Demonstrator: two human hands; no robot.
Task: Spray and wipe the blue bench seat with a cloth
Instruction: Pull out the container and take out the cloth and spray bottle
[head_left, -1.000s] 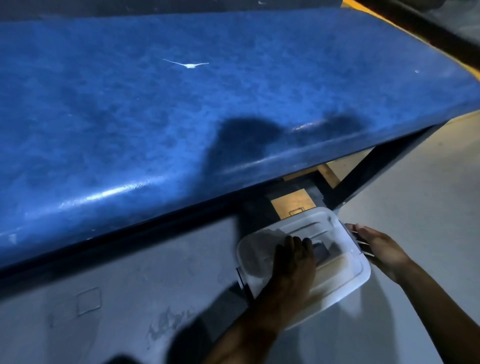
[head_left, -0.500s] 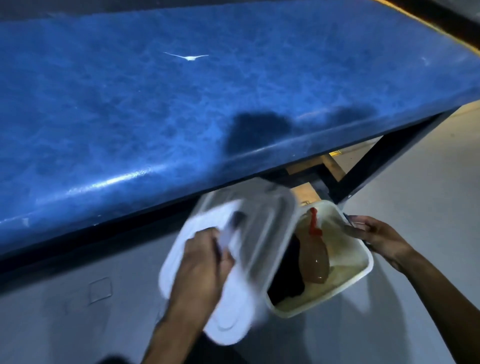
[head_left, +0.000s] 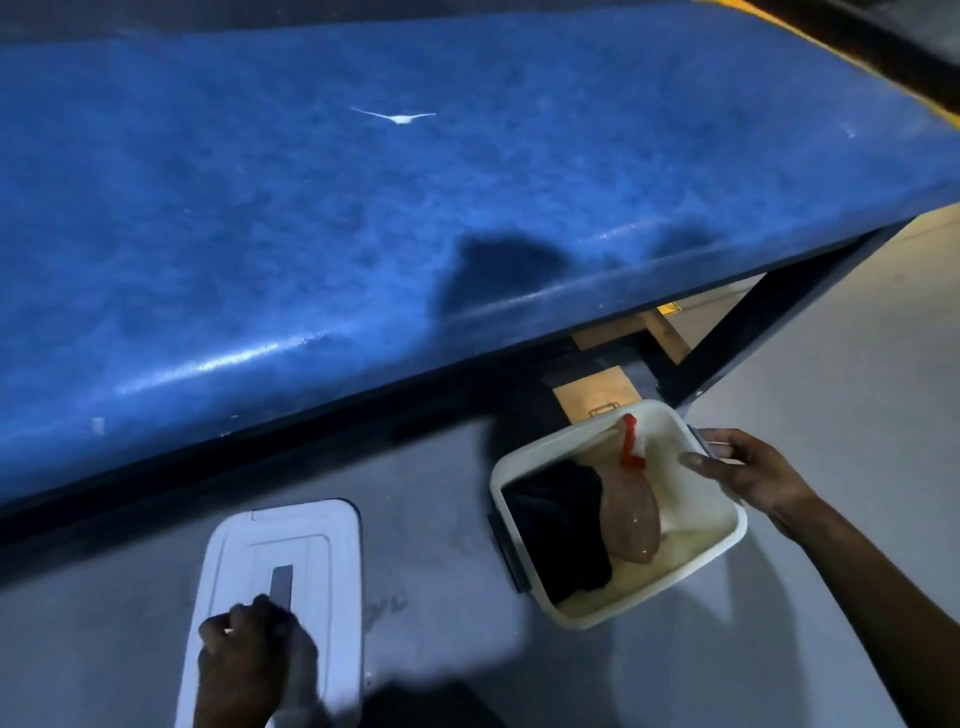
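Observation:
The blue bench seat (head_left: 363, 223) fills the upper view, with a white streak (head_left: 397, 117) on it. On the floor below its right end stands an open white plastic box (head_left: 727, 540). Inside lie a clear spray bottle (head_left: 631, 506) with a red nozzle and a dark cloth (head_left: 561, 530). My right hand (head_left: 748, 467) grips the box's right rim and handle. The white lid (head_left: 311, 582) lies flat on the floor to the left, and my left hand (head_left: 249, 660) rests on its near end, fingers curled on it.
The bench's dark metal frame and leg (head_left: 769, 322) run just behind the box. Wooden pieces (head_left: 597, 395) show under the bench. Grey concrete floor (head_left: 441, 623) spreads between lid and box. A yellow-edged dark rail (head_left: 852, 47) crosses the top right corner.
My left hand lifted the lid off the box, swung it left and set it down on the floor. The box now stands open, showing the bottle and cloth. My right hand stayed on the rim.

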